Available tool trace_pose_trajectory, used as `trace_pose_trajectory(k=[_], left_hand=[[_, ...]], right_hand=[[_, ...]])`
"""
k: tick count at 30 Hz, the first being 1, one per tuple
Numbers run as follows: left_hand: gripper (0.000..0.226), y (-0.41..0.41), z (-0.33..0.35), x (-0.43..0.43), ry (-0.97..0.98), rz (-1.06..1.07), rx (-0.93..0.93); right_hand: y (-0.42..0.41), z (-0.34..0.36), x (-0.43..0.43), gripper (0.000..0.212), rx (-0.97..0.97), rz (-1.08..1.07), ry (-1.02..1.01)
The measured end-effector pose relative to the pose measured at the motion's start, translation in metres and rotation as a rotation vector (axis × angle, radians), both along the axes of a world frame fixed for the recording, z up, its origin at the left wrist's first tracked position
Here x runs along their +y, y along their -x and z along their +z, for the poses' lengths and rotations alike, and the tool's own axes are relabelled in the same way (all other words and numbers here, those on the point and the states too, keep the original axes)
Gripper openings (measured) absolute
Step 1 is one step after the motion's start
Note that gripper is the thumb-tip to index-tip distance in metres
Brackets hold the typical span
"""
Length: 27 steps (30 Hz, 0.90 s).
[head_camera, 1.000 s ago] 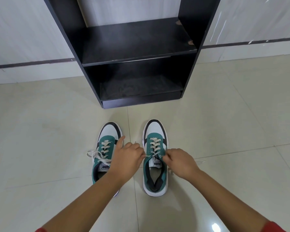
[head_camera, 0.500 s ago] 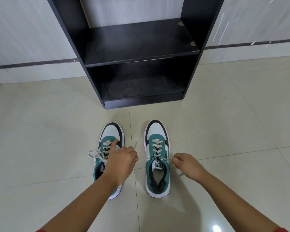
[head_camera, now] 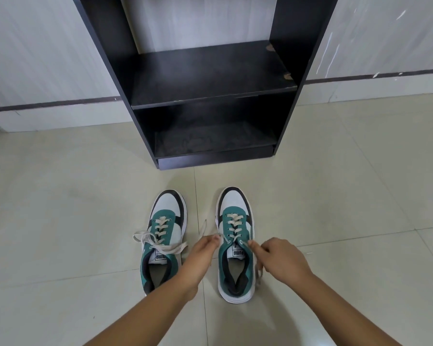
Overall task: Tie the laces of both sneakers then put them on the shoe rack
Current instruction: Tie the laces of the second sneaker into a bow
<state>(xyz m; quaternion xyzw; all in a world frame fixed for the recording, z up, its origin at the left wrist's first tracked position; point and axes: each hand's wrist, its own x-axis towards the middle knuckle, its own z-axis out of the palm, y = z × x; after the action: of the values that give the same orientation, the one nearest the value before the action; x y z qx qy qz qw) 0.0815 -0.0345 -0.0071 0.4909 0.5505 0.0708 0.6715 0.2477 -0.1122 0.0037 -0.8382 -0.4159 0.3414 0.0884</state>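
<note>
Two green, white and black sneakers stand side by side on the floor, toes toward the rack. The left sneaker (head_camera: 164,236) has its cream laces in a loose bow spread over its tongue. On the right sneaker (head_camera: 235,236) the laces are not knotted. My left hand (head_camera: 203,255) pinches one lace end just left of that shoe, the end trailing up over the floor. My right hand (head_camera: 278,260) pinches the other lace end at the shoe's right side, with lace hanging below the fingers. The black shoe rack (head_camera: 210,96) stands beyond the sneakers with two bare shelves.
Pale glossy floor tiles (head_camera: 335,221) lie all around the sneakers. A light wall with a dark stripe (head_camera: 48,106) runs behind the rack on both sides.
Both hands have moved apart from the middle of the right sneaker, drawing its two lace ends out to either side. My left hand shifted off the left sneaker, uncovering it.
</note>
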Motion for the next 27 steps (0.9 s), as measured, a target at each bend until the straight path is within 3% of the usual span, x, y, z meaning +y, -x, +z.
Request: trace_pose_trajectory(k=[4, 7, 10, 15, 21, 24, 27], left_hand=[[0.027, -0.007, 0.0, 0.002, 0.076, 0.079, -0.096], [0.025, -0.012, 0.0, 0.005, 0.075, 0.106, -0.035], [0.04, -0.017, -0.004, 0.007, 0.046, 0.119, 0.067], [0.033, -0.031, -0.012, 0.005, -0.095, 0.176, 0.112], [0.009, -0.037, -0.014, 0.002, -0.292, 0.176, 0.137], [0.004, -0.035, -0.014, -0.003, -0.275, 0.217, 0.095], [0.004, -0.034, -0.012, -0.006, -0.206, 0.361, -0.008]], right_hand=[[-0.004, 0.002, 0.002, 0.057, 0.297, -0.088, -0.035], [-0.004, 0.005, 0.002, 0.053, 0.094, 0.052, 0.105], [-0.001, 0.001, 0.002, 0.062, 0.051, -0.013, 0.11], [0.015, -0.022, -0.001, 0.057, 0.189, -0.341, -0.16], [0.028, -0.045, -0.004, 0.004, 0.563, -0.695, -0.323], [0.032, -0.04, 0.002, 0.013, 0.654, -0.758, -0.419], [0.036, -0.035, 0.011, 0.009, 0.717, -0.72, -0.496]])
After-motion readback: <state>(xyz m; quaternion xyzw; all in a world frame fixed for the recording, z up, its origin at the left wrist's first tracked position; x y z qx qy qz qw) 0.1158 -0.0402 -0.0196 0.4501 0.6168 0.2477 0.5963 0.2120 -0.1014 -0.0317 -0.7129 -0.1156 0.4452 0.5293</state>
